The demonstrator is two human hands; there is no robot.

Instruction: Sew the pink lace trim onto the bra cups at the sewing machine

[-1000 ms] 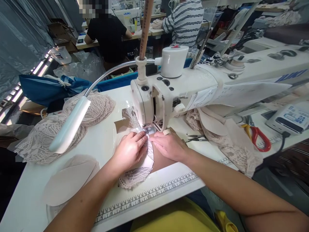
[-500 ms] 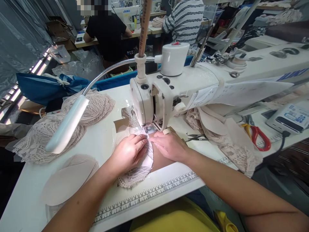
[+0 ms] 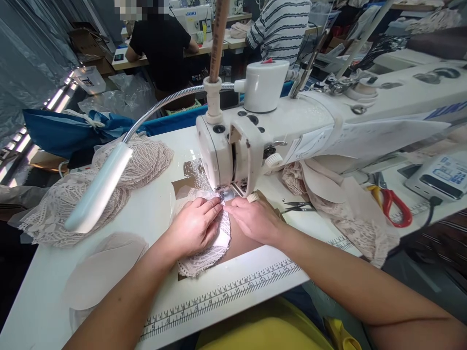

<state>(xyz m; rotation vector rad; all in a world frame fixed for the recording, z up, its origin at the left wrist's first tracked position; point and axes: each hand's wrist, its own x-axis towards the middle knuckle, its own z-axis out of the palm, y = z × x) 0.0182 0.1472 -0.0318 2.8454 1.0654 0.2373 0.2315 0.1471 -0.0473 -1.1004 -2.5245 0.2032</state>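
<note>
Two bare hands on my feed, both at the needle end of the white sewing machine [image 3: 219, 155]. Left hand [image 3: 195, 223] lies palm down over the lace piece [image 3: 202, 262], fingers narrow, tips just in front of the presser foot. Right hand [image 3: 255, 218] is beside it, fingers together, tips at the lace edge and almost meeting the left fingertips. I can't tell whether either one pinches the fabric or only presses it.

Lace piece: lower end shows in front of the left hand, top end runs toward the foot, brown sheet [image 3: 242, 243] underneath. I have the printed ruler [image 3: 226, 296] along the table's near edge.

Left of the hands I see smooth oval pieces [image 3: 89, 279], and beyond them stacked lace [image 3: 153, 163] partly behind the lamp [image 3: 98, 189]. Right side: small dark snips [image 3: 297, 206] near the right hand, then beige fabric pieces [image 3: 365, 238], then red-handled scissors [image 3: 397, 209]. Far side, two people: one in a black shirt [image 3: 160, 48], one in a striped shirt [image 3: 284, 34].
</note>
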